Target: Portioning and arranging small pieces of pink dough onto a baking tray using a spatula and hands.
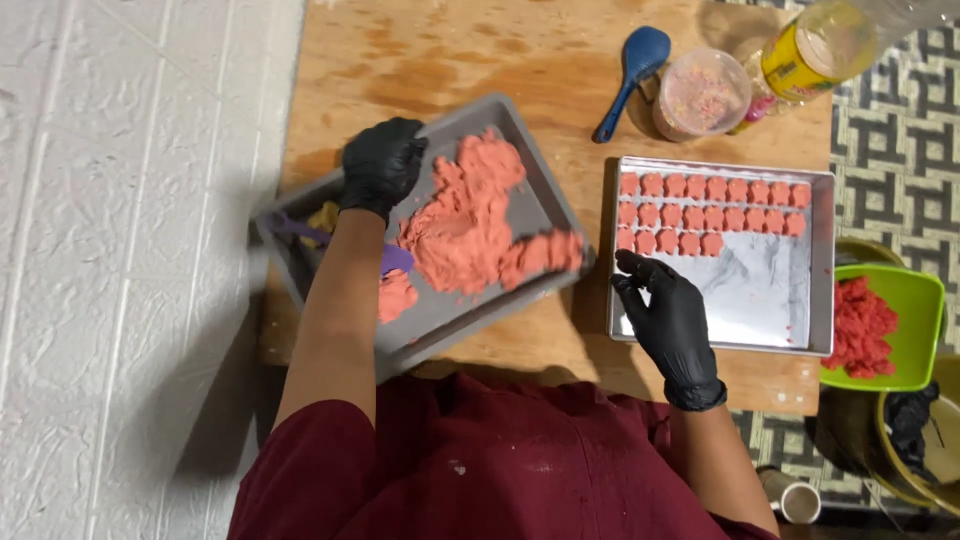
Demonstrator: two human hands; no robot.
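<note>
A grey tray [540, 205] holds a thick mass of reddish-pink dough [465, 225]. My left hand [380, 165], in a black glove, grips the tray's far left rim. A purple spatula [295, 230] lies in the tray under my forearm. To the right, a shiny metal tray [770, 300] carries three rows of small flower-shaped pink pieces [715, 205]. My right hand [670, 315], also gloved in black, rests on that tray's near left corner with its fingers spread and nothing in them.
A blue spoon [630, 75], a round clear tub of sprinkles [705, 92] and a yellow bottle [815, 50] stand at the back. A green bowl with red dough [915, 320] sits at right. A small cup [800, 500] stands on the patterned floor.
</note>
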